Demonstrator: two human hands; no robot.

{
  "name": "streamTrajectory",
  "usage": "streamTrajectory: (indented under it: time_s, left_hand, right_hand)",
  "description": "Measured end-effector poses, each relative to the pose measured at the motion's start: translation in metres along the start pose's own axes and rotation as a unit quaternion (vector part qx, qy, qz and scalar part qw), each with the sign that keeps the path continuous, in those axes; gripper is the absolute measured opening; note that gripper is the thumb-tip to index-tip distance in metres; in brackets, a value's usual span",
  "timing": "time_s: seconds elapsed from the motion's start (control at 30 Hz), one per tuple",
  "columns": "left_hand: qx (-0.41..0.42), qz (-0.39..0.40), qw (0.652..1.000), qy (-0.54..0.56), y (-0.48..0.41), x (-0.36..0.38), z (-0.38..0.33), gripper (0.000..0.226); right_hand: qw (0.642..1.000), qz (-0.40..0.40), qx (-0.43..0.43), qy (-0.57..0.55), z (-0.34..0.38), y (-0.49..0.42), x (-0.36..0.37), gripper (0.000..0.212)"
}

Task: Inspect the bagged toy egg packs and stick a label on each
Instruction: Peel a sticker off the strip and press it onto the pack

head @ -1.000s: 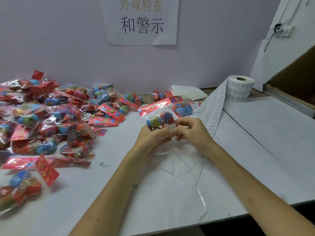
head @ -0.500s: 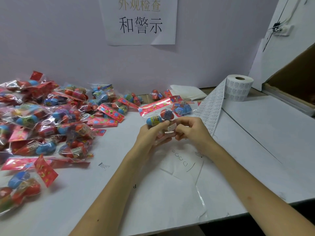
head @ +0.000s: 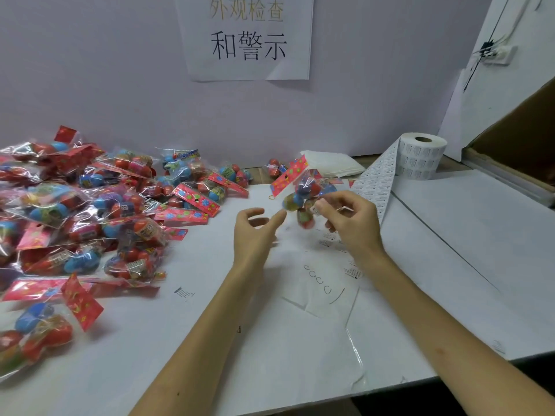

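Note:
My right hand (head: 351,220) pinches a clear bagged toy egg pack (head: 301,195) with a red header card, holding it tilted above the white table (head: 270,340). A small white label shows on the bag beside my right thumb. My left hand (head: 255,232) hovers just left of the pack, fingers loosely spread, holding nothing. A large pile of bagged egg packs (head: 90,211) covers the table's left side. A label roll (head: 420,159) stands at the back right, its strip of labels (head: 377,181) trailing down behind my right hand.
A folded white cloth (head: 333,165) lies at the back by the wall. A paper sign (head: 246,37) with printed characters hangs on the wall. A cardboard box (head: 522,145) sits at the far right. A clear plastic sheet (head: 330,295) lies flat before me.
My left hand has let go of the pack and opened, drawing slightly left. My right hand has lifted and tilted the pack up, its header card now pointing up left.

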State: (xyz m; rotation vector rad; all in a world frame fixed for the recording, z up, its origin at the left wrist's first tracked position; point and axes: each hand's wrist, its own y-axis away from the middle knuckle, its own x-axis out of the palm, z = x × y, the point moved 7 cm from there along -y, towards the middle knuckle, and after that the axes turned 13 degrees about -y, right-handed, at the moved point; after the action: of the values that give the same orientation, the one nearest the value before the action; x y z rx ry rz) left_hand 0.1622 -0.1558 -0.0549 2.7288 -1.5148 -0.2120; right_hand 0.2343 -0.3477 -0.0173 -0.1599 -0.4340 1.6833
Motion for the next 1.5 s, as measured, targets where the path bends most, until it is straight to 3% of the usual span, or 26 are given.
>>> streamTrajectory:
  time_s: [0.07,0.13,0.23,0.3,0.4,0.47,0.63,0.77,1.1,1.23,1.3,1.43,1.5]
  left_hand:
    - [0.025,0.005,1.0,-0.004,-0.002,-0.005,-0.007,0.032]
    - [0.042,0.072,0.996,0.04,0.002,0.003,-0.014,0.024]
    - [0.044,0.127,0.989,0.061,0.012,0.02,-0.018,0.039]
    - [0.04,0.124,0.989,0.073,0.014,0.025,-0.017,0.04]
    - [0.022,0.057,0.996,0.062,0.008,0.011,-0.012,0.03]
    - [0.009,0.038,0.998,0.043,0.003,0.001,-0.008,0.022]
    - [0.003,0.084,0.996,0.029,0.005,0.006,-0.013,0.02]
    - [0.029,0.129,0.991,-0.014,0.011,0.018,-0.015,0.012]
    - [0.009,0.159,0.986,-0.052,0.018,0.025,-0.014,0.018]
    - [-0.007,0.214,0.977,-0.002,0.025,0.029,-0.011,0.036]
    - [0.0,0.229,0.973,-0.009,0.026,0.028,-0.011,0.034]
    - [0.079,0.167,0.983,-0.008,0.02,0.022,-0.019,0.028]
    - [0.106,0.131,0.986,-0.01,0.017,0.018,-0.021,0.027]
  right_hand:
    - [0.999,-0.02,-0.024,0.007,0.006,-0.001,-0.005,0.01]
    - [0.998,-0.015,-0.055,0.026,0.012,0.001,-0.002,0.017]
    - [0.993,0.064,-0.078,0.062,0.013,0.011,0.017,0.025]
    - [0.984,0.143,-0.074,0.074,0.009,0.018,0.032,0.029]
    - [0.971,0.227,-0.034,0.071,0.002,0.023,0.043,0.031]
    - [0.975,0.214,-0.028,0.049,0.004,0.02,0.04,0.024]
    - [0.997,0.072,-0.003,0.04,0.006,0.003,0.013,0.016]
    - [0.982,0.121,0.145,-0.013,-0.012,0.005,0.017,0.017]
    - [0.981,0.087,0.169,-0.041,-0.016,0.004,0.011,0.018]
    - [0.972,0.036,0.192,-0.131,-0.017,-0.003,0.0,0.025]
    - [0.965,0.045,0.198,-0.165,-0.017,-0.004,-0.001,0.016]
    - [0.958,0.088,0.217,-0.168,-0.019,-0.003,0.005,0.019]
    - [0.946,0.056,0.267,-0.176,-0.026,-0.002,0.002,0.022]
